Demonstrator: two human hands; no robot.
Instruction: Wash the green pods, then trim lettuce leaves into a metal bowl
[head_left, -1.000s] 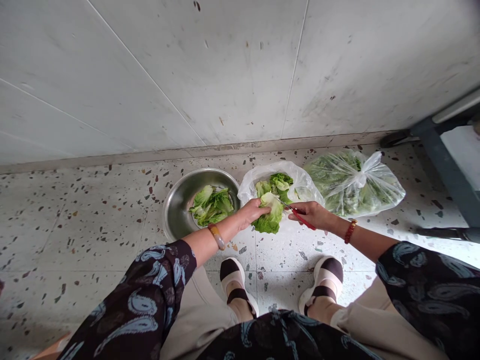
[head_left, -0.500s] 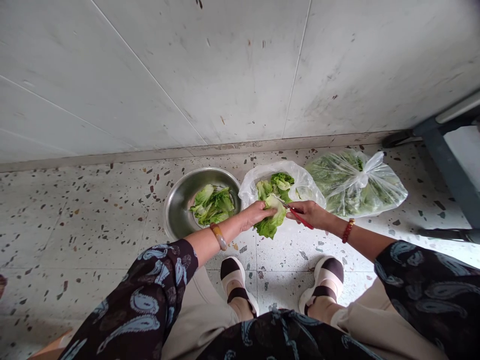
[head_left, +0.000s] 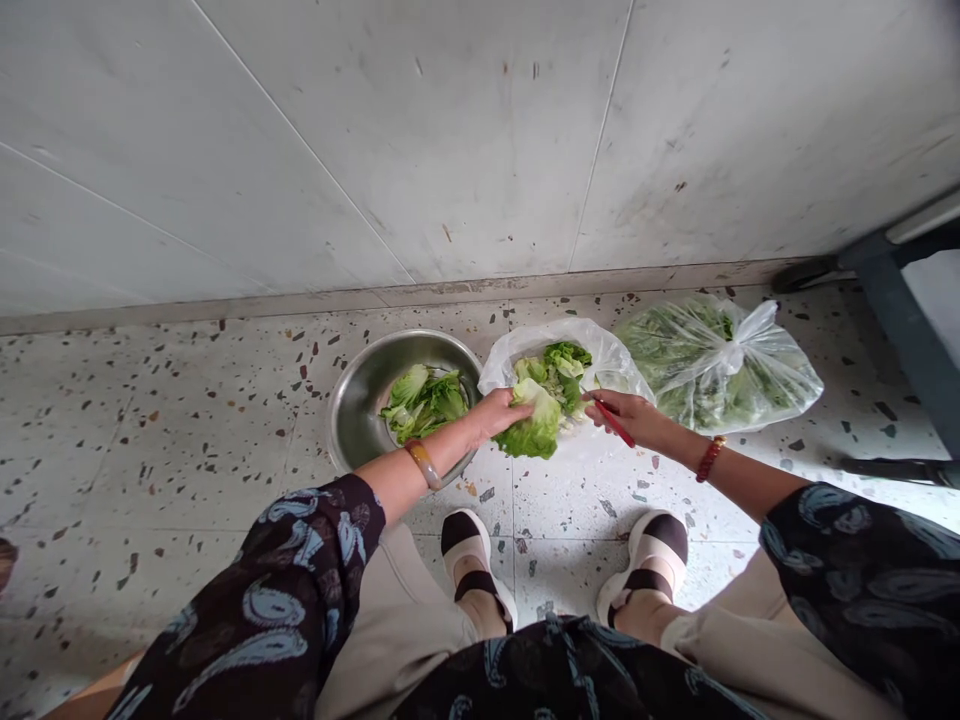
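My left hand (head_left: 501, 413) is closed on a pale green lettuce leaf (head_left: 531, 425), which hangs just in front of the open plastic bag. My right hand (head_left: 628, 418) grips a small knife (head_left: 616, 424) by its red handle; its blade is hard to make out. The knife is a little to the right of the leaf, apart from it. Below and beyond both hands, the open clear plastic bag (head_left: 611, 368) holds more lettuce (head_left: 568, 360). Left of it stands a steel basin (head_left: 352, 400) with cut lettuce leaves (head_left: 426, 402) inside, partly behind my left forearm.
A tied clear plastic bag (head_left: 780, 375) full of leafy greens lies to the right. The grey wall (head_left: 450, 150) runs close behind everything. A dark metal frame (head_left: 900, 320) stands at the far right. My shoes (head_left: 472, 550) are on the speckled floor (head_left: 187, 430).
My hands have moved apart: the left went left with the lettuce leaf, and the right drew slightly right with the knife, off the leaf.
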